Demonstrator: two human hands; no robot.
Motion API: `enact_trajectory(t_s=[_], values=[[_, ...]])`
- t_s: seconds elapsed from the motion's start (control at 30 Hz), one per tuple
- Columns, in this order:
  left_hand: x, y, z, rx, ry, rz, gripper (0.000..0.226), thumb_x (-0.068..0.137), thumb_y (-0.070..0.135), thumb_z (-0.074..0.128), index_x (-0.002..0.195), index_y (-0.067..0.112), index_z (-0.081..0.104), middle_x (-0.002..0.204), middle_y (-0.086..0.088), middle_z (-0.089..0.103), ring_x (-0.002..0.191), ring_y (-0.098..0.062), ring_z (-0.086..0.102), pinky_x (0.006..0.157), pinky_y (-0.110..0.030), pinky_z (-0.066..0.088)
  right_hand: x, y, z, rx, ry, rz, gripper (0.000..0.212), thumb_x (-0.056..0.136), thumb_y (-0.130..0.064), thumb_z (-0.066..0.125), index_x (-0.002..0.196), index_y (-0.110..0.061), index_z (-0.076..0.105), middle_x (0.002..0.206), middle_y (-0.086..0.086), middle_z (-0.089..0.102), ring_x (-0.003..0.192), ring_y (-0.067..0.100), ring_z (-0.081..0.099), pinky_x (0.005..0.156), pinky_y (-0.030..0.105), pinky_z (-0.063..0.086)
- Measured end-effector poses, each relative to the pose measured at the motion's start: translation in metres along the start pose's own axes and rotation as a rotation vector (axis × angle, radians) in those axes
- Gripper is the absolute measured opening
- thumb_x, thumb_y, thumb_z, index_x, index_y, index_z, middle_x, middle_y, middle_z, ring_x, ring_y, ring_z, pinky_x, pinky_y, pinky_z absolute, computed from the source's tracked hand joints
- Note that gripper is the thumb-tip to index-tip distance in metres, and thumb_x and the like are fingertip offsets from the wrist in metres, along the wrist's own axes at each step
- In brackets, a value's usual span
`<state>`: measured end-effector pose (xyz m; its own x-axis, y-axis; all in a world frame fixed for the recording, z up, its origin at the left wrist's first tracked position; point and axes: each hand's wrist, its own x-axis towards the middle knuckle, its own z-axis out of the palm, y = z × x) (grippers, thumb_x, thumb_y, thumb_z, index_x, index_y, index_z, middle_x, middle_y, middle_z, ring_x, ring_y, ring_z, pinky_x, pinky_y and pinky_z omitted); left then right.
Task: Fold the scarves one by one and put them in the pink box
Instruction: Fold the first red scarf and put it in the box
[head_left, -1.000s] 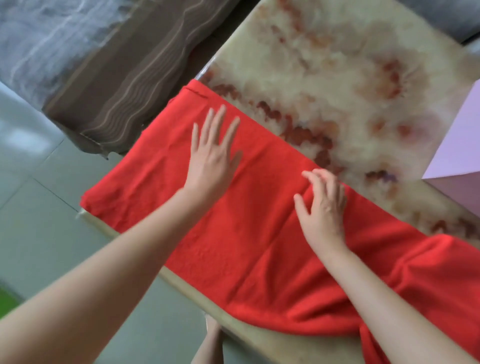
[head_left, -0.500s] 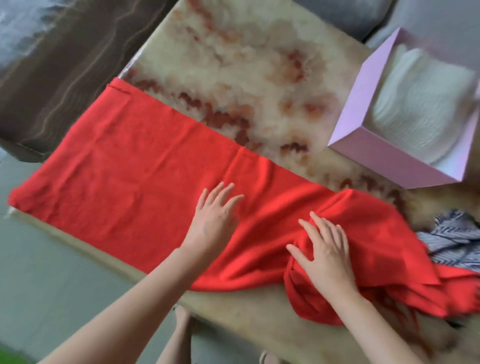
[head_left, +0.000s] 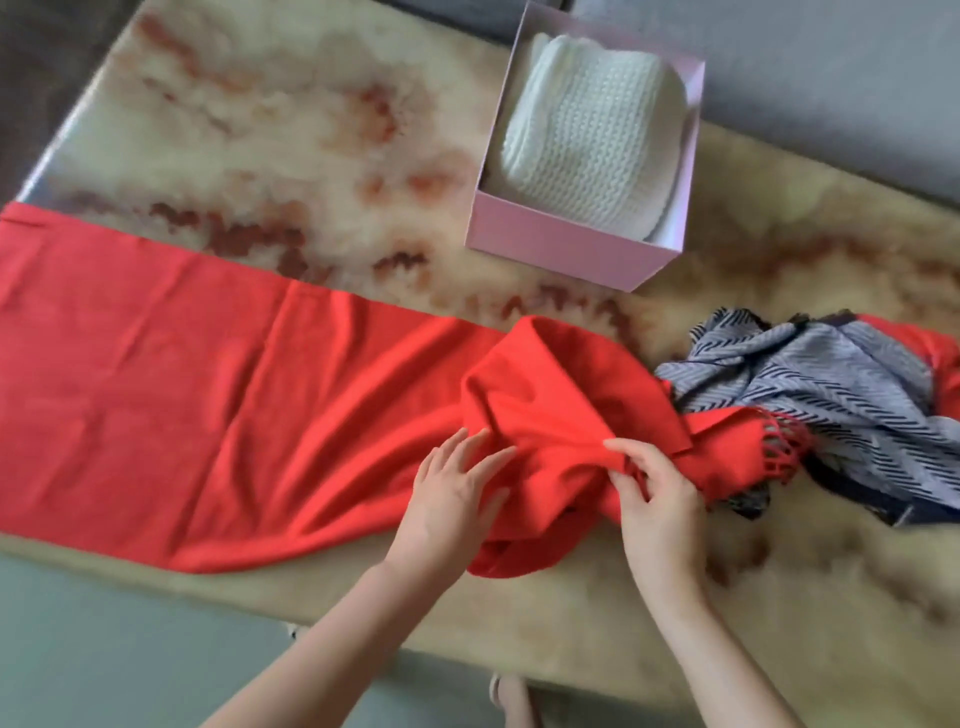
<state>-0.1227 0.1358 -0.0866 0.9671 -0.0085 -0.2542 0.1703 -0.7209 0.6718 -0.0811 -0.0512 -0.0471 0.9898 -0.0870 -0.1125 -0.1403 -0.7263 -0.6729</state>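
- Red scarf (head_left: 208, 405): lies lengthwise along the near part of the bench (head_left: 260, 130). Its left portion is spread flat and reaches the left edge of the view. Its right portion is bunched into loose folds, and a fringed end (head_left: 779, 441) rests against the striped scarf.
- Bench: a cream surface with reddish-brown marbling. It carries both loose scarves and the box.
- Left hand (head_left: 447, 499): rests palm down on the red scarf where the flat part meets the bunched part. Its fingers (head_left: 467, 452) are straight and slightly spread and grip nothing.
- Pink box (head_left: 561, 244): stands open-topped on the far side of the bench, apart from the red scarf.
- White knitted scarf (head_left: 587, 140): lies folded inside the pink box and fills most of it.
- Right hand (head_left: 660, 499): is set on the bunched folds, just right of the left hand. Its fingers (head_left: 623, 449) and thumb are closed on a fold of the red scarf, pinching the cloth.
- Striped scarf (head_left: 831, 395): a crumpled heap of grey-white and dark stripes at the right of the bench. It touches the red scarf's fringe, and more red cloth shows beyond it at the right edge of the view.
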Motion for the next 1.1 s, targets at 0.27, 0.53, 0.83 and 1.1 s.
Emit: enact_trajectory(t_s=[0.27, 0.53, 0.83, 1.1], values=[[0.019, 0.067, 0.046, -0.008, -0.203, -0.051, 0.064, 0.086, 0.035, 0.063, 0.143, 0.034, 0.035, 0.154, -0.009, 0.021, 0.141, -0.022, 0.026, 0.113, -0.029, 0.024, 0.001, 0.068, -0.097, 0.139, 0.161, 0.121, 0.028, 0.084, 0.005, 0.061, 0.1, -0.017, 0.067, 0.095, 0.001, 0.069, 0.09, 0.007, 0.063, 0.081, 0.012, 0.045], [0.019, 0.13, 0.094, -0.193, -0.173, -0.047, 0.058, 0.077, -0.001, 0.061, 0.13, 0.021, 0.052, 0.135, -0.001, 0.044, 0.107, -0.026, 0.057, 0.093, -0.032, 0.045, -0.004, 0.14, -0.168, 0.101, 0.277, 0.207, 0.035, 0.085, 0.003, 0.058, 0.103, -0.025, 0.066, 0.089, -0.017, 0.07, 0.089, 0.003, 0.063, 0.087, 0.023, 0.047], [-0.012, 0.217, 0.168, -0.306, -0.286, 0.093, 0.042, 0.072, -0.008, 0.054, 0.103, 0.016, 0.067, 0.105, 0.0, 0.058, 0.089, -0.013, 0.059, 0.081, -0.013, 0.043, -0.005, 0.217, -0.259, 0.044, 0.351, 0.32, 0.031, 0.081, 0.001, 0.063, 0.088, -0.029, 0.067, 0.075, -0.032, 0.065, 0.067, -0.009, 0.06, 0.063, 0.008, 0.044], [-0.049, 0.27, 0.221, -0.461, -0.387, 0.004, 0.038, 0.07, -0.012, 0.053, 0.094, 0.012, 0.071, 0.082, 0.014, 0.059, 0.074, 0.016, 0.052, 0.075, -0.002, 0.038, -0.042, 0.258, -0.231, 0.259, 0.154, 0.588, 0.031, 0.089, -0.003, 0.058, 0.118, -0.015, 0.063, 0.114, 0.004, 0.064, 0.096, 0.011, 0.059, 0.084, 0.018, 0.042]])
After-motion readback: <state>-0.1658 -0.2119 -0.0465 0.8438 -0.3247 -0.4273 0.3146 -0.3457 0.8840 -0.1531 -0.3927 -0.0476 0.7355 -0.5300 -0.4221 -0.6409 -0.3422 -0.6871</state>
